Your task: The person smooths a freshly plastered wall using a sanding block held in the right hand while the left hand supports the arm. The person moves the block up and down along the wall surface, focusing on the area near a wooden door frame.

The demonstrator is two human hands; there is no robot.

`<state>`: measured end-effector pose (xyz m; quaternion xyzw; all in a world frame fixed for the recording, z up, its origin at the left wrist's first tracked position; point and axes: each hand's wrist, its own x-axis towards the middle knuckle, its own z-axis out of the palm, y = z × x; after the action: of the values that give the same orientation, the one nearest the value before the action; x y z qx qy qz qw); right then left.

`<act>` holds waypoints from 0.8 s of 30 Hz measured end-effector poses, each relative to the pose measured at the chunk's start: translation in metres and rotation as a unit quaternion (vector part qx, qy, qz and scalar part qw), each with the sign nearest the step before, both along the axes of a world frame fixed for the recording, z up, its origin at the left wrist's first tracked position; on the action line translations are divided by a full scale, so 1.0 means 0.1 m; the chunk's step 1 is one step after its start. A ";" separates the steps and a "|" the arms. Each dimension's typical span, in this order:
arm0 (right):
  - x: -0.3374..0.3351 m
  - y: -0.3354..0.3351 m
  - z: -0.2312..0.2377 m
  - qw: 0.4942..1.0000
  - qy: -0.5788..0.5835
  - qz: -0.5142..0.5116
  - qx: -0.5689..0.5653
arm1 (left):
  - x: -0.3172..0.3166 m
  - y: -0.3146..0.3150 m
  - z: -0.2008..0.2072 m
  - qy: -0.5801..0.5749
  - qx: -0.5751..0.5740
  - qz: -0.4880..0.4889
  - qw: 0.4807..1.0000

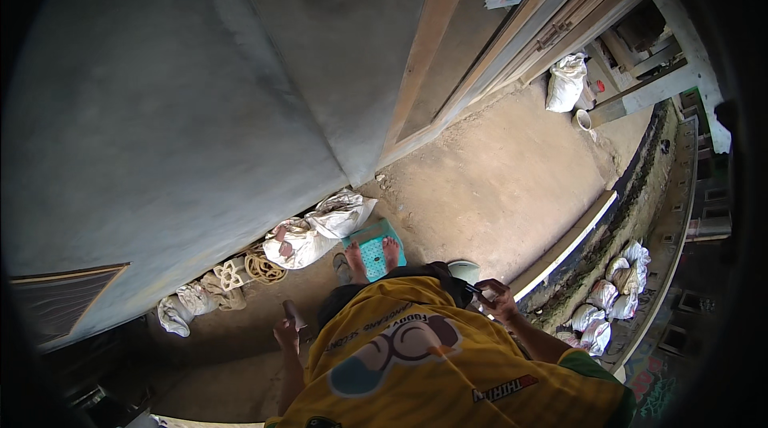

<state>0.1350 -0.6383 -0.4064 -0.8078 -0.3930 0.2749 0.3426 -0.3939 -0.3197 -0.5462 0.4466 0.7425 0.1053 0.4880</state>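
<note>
My left hand [286,335] is closed at my left side, around the lower end of a brownish-grey elongated object [294,315] whose kind I cannot make out. On the other side, my right hand [499,303] has its fingers bent around a dark slim object [472,289], too small to name. Just beyond that hand, a pale greenish round container [464,271] is partly hidden by my clothing. My bare feet rest on a teal patterned plastic stool or platform [391,234]. Beside it lies a grey sandal [342,270].
White sacks [340,214] and a coiled rope [264,268] lie along the grey wall [184,124]. Farther off are a white sack [566,84] and a small bucket [583,119] by the wooden door frame. A ledge [564,246] and several filled sacks [602,295] stand to the right.
</note>
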 end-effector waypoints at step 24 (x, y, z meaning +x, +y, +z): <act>0.96 0.96 0.76 0.945 0.266 -0.123 0.146 | 0.88 0.73 0.42 -0.124 0.066 -0.092 0.986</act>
<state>0.2309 -0.5427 -0.3309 -0.6882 -0.2209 0.3751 0.5804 -0.3055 -0.2467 -0.5037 0.5275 0.6233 0.1635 0.5536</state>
